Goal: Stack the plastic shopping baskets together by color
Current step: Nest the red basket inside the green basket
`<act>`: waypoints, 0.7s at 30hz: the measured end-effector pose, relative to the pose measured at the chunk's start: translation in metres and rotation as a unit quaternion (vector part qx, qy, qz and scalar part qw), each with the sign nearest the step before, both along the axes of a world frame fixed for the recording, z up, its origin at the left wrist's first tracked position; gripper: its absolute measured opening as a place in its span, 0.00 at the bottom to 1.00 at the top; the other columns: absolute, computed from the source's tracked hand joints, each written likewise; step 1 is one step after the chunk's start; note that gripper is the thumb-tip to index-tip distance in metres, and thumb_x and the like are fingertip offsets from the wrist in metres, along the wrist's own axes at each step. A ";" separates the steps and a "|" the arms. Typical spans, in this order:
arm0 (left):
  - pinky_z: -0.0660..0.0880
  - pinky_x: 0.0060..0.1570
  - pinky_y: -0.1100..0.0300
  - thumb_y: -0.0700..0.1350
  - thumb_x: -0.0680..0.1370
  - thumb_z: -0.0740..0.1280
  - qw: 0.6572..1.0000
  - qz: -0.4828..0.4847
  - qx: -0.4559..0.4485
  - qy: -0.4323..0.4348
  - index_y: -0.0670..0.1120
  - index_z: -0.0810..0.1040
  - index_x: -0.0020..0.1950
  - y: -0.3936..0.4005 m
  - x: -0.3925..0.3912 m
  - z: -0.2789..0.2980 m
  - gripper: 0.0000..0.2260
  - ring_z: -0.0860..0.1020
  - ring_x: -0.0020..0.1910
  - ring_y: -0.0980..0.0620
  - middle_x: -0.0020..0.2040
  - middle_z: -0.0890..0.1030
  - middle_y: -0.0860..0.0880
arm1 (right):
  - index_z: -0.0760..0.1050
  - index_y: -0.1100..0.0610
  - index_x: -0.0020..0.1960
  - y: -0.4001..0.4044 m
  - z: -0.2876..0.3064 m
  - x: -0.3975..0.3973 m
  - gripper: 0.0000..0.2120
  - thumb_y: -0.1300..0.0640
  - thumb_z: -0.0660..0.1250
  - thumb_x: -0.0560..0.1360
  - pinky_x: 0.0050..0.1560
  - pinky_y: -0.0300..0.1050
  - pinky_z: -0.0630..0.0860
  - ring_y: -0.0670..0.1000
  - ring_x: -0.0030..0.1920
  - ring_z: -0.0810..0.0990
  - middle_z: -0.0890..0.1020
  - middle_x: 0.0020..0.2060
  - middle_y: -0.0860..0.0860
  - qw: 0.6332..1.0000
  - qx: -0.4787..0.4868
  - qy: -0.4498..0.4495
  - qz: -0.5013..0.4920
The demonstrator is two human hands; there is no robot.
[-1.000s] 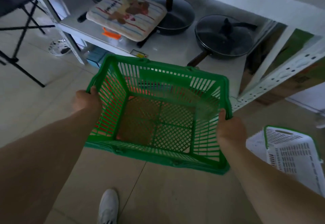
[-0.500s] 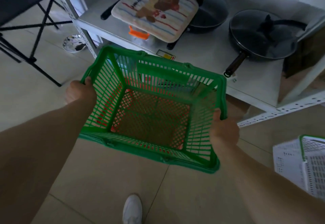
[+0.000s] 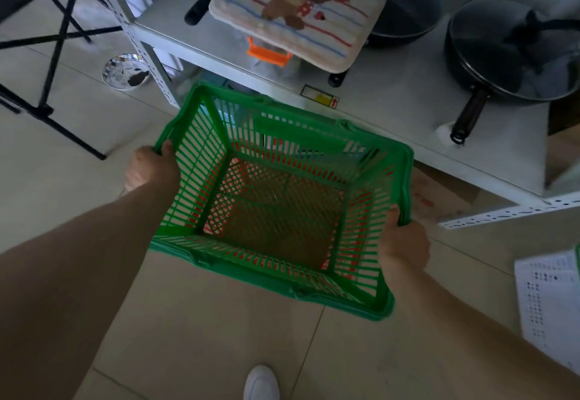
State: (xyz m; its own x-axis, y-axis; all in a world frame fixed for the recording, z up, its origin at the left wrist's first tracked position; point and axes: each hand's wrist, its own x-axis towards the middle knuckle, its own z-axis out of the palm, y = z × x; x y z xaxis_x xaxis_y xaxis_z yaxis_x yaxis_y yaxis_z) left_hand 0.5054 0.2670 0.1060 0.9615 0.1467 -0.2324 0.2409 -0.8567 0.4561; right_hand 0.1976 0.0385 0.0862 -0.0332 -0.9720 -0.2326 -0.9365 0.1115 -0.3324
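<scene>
I hold a green plastic basket (image 3: 201,161) in the air above the tiled floor, in front of a low metal shelf. My left hand (image 3: 150,169) grips its left rim and my right hand (image 3: 403,244) grips its right rim. Red plastic (image 3: 353,220) shows through the green slats, as of a red basket beneath or around it; whether it is nested I cannot tell. A white basket with a green rim (image 3: 546,302) stands on the floor at the right edge, partly cut off.
The grey shelf (image 3: 392,110) carries dark lidded pans (image 3: 508,54), a striped cushion with a bear (image 3: 298,10) and an orange-clipped box (image 3: 268,54). A black folding stand (image 3: 56,38) and a round dish (image 3: 125,70) are at the left. My white shoe (image 3: 260,382) is below.
The view has swung right and down: the shelf and pans have shifted up and the white basket has slid toward the right edge. The green basket stays in both hands, a little nearer the shelf.
</scene>
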 end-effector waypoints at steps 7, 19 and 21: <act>0.79 0.51 0.42 0.60 0.77 0.60 0.999 -0.009 -0.025 0.019 0.41 0.80 0.49 -0.005 0.009 -0.047 0.23 0.81 0.48 0.34 0.48 0.83 0.35 | 0.76 0.62 0.51 0.004 -0.038 0.003 0.32 0.35 0.51 0.78 0.47 0.56 0.79 0.65 0.46 0.82 0.82 0.46 0.63 0.999 0.023 0.016 -0.030; 0.76 0.51 0.45 0.58 0.80 0.59 0.999 -0.020 0.005 0.028 0.40 0.80 0.56 -0.005 -0.004 -0.111 0.22 0.81 0.51 0.35 0.51 0.82 0.35 | 0.76 0.61 0.51 -0.003 -0.097 0.000 0.29 0.36 0.52 0.79 0.46 0.53 0.77 0.63 0.48 0.82 0.82 0.48 0.62 0.994 0.081 0.009 -0.070; 0.78 0.52 0.43 0.58 0.80 0.60 0.999 -0.017 -0.001 0.027 0.41 0.80 0.56 -0.005 -0.005 -0.119 0.22 0.81 0.50 0.35 0.51 0.82 0.35 | 0.76 0.61 0.53 -0.005 -0.104 0.000 0.29 0.36 0.52 0.79 0.46 0.52 0.77 0.63 0.49 0.82 0.82 0.49 0.62 0.993 0.094 0.012 -0.072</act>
State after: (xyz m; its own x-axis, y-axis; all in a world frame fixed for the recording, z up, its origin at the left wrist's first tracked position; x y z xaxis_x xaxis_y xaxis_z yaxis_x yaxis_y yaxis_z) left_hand 0.5005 0.2623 -0.0131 0.9517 0.1136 -0.2851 0.2362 -0.8644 0.4440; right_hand 0.1974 0.0330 -0.0178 -0.1761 -0.8965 -0.4066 -0.9136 0.3026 -0.2715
